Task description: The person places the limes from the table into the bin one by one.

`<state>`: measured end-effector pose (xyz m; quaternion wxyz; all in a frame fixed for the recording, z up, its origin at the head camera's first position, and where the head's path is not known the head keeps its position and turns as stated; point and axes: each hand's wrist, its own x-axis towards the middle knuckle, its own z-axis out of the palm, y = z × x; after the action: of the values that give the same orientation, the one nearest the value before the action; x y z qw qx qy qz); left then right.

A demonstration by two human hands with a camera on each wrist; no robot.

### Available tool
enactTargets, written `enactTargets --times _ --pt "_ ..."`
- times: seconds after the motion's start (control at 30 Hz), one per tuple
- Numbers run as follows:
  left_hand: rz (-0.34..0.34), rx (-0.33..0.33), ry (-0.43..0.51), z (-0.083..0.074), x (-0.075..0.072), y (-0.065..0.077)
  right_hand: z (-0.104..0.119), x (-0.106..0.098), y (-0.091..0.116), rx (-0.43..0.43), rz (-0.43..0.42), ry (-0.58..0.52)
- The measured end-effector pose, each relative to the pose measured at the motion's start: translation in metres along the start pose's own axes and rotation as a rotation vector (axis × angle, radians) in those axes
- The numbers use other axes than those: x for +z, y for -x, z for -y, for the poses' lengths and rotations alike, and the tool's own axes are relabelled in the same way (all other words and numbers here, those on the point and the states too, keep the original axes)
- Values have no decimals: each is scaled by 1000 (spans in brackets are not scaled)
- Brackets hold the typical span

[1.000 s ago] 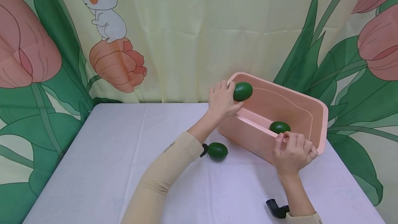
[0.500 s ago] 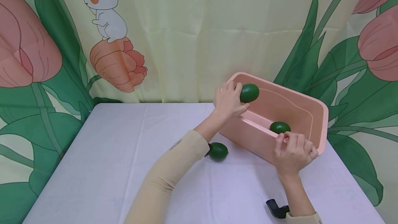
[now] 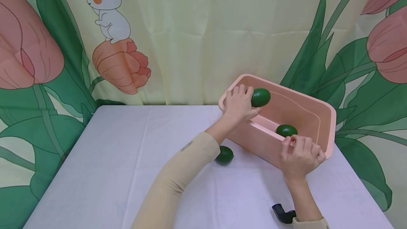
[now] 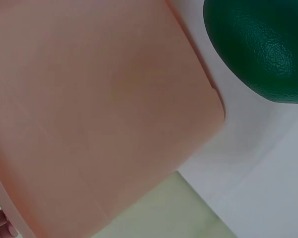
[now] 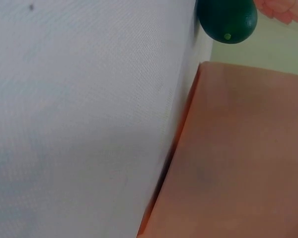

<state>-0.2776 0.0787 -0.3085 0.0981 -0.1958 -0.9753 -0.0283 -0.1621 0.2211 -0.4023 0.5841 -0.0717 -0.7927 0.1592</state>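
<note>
My left hand (image 3: 239, 104) holds a dark green lime (image 3: 261, 97) over the left end of a pink plastic bin (image 3: 257, 142), with the thumb below the fruit and the fingers behind it. A second lime (image 3: 286, 130) lies inside the bin near its front wall. My right hand (image 3: 300, 156) grips the bin's near rim towards the right corner, fingers curled over the edge. On the table, partly hidden by the left sleeve, sits a third lime (image 3: 225, 156). Both wrist views show the bin's outer wall, with a lime (image 4: 268, 49) close beside it in the left one.
A white cloth covers the table (image 3: 105, 172). Behind it hangs a pale yellow curtain (image 3: 190, 45) printed with tulips and a rabbit. A black wrist-camera mount (image 3: 283, 213) sits beside the right sleeve.
My left hand has carried its lime rightward and slightly down, farther over the bin. The left sleeve now covers more of the table lime. My right hand and the bin have stayed put.
</note>
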Motion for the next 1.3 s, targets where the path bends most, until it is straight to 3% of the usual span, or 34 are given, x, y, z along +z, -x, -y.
enactTargets --times 0.7,1.3 --pt "35 17 -12 -15 1 -8 1 -2 -2 -21 20 19" --pt "88 -29 -19 -26 8 -13 2 -1 -2 -19 -5 24"
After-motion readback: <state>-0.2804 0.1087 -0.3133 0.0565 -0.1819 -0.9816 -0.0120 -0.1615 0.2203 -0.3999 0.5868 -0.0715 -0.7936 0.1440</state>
